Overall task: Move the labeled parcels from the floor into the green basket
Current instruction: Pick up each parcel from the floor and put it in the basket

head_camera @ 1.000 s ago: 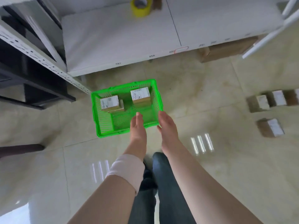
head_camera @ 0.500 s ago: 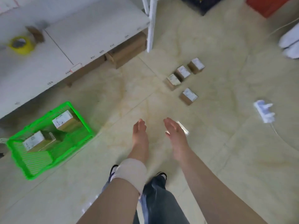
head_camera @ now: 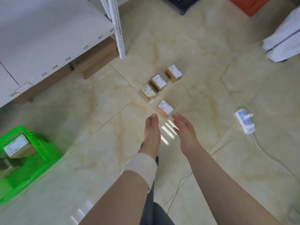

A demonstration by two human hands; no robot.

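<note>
The green basket [head_camera: 48, 153] ran off the left edge, and its near side was smeared by blur. The print on the label of the parcel [head_camera: 16, 146] inside it was too small to read, as was that on the floor parcels [head_camera: 158, 82]. The shelf [head_camera: 48, 38] was cut by the top and left edges and hid the backs of the cardboard boxes [head_camera: 95, 62] beneath it. A red object [head_camera: 250, 4] and a dark object [head_camera: 178, 4] were cropped at the top. White cloth [head_camera: 282, 41] was cropped at the right, where the white cable [head_camera: 266, 151] also left the view.
</note>
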